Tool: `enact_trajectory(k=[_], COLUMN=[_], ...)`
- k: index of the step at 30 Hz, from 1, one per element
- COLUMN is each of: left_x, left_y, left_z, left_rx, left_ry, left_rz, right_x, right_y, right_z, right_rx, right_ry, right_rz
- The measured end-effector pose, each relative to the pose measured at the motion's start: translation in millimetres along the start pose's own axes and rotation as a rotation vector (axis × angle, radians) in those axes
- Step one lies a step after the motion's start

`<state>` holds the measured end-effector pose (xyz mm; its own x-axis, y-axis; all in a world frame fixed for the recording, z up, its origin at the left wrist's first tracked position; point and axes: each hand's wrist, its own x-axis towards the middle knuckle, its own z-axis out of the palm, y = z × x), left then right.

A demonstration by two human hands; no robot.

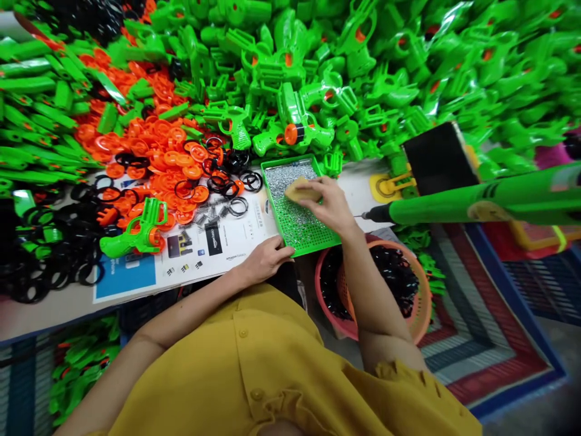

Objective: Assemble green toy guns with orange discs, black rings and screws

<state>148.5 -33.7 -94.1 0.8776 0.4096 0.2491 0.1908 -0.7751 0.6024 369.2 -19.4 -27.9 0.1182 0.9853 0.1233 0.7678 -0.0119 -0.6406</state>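
A green perforated tray [313,238] lies at the table's front edge, with many small silvery metal pieces spread thickly over its far part. My right hand [327,204] is closed on a flat tan block [303,190], which rests on the metal pieces. At the tray's near left corner my left hand [271,257] grips the rim, fingers closed. Left of the tray are small springs [211,210] and black rings [238,206] on a printed sheet [236,242]. A green toy gun [140,230] with an orange part lies farther left.
Green toy guns [290,109] are heaped across the back. Orange discs [167,151] lie in a pile at the left. A green screwdriver [454,206] juts in from the right, tip near my right wrist. Below stands a pink basket [331,315] of black parts.
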Motion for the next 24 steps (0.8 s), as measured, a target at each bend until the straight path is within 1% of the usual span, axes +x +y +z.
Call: enact_trajectory(k=[2,3,4,6,7,8,10,11,12,13,15,18,19,20,21,23,24], left_x=[1.1,1.4,1.6,1.8,1.8,1.9,2.1,2.3,2.4,2.5,2.7,2.6,2.5,2.4,2.3,1.9,1.8], left_y=[-0.1,-0.3,-0.6,-1.2,-1.5,-1.7,-1.9,-1.9,-1.9,-1.8,-1.5,-1.0,-0.9,-1.0,-1.2,-1.7,-2.0], left_z=[2.2,3.0,3.5,3.6,3.4,3.1,2.5,2.3,2.3,2.4,2.8,3.4,3.4,3.4,3.4,3.4,3.5], left_rx=[0.01,0.015,0.018,0.015,0.011,0.005,-0.006,-0.01,-0.014,-0.016,-0.021,-0.022,-0.023,-0.024,-0.025,-0.026,-0.028], left_ry=[0.004,0.011,0.019,0.025,0.021,0.014,-0.002,-0.005,-0.005,-0.004,0.001,0.019,0.024,0.027,0.027,0.033,0.036], left_rz=[-0.001,0.004,0.012,0.025,0.027,0.025,0.011,0.003,-0.002,-0.005,-0.002,0.006,0.008,0.011,0.015,0.026,0.029], right_x=[9.9,11.6,11.4,8.5,7.3,7.3,10.6,13.0,14.7,14.9,8.4,-14.0,-21.2,-26.7,-29.8,-29.6,-27.5], right_y=[-7.6,-10.9,-13.5,-16.5,-17.1,-17.5,-18.6,-19.5,-20.3,-21.0,-20.4,-12.5,-8.5,-4.2,-0.3,5.5,6.7], right_z=[11.2,15.0,16.9,15.1,13.0,11.3,11.7,13.9,16.6,18.7,17.6,0.2,-7.1,-13.1,-17.0,-16.5,-12.7], right_rx=[-0.013,-0.025,-0.036,-0.057,-0.066,-0.076,-0.09,-0.094,-0.098,-0.101,-0.1,-0.059,-0.043,-0.037,-0.039,-0.049,-0.055], right_ry=[0.01,-0.025,-0.088,-0.216,-0.229,-0.195,-0.062,-0.026,-0.035,-0.085,-0.237,-0.425,-0.436,-0.398,-0.316,-0.09,-0.009], right_rz=[0.005,-0.002,-0.007,0.0,0.014,0.03,0.029,0.009,-0.022,-0.055,-0.112,-0.156,-0.147,-0.121,-0.08,0.013,0.045])
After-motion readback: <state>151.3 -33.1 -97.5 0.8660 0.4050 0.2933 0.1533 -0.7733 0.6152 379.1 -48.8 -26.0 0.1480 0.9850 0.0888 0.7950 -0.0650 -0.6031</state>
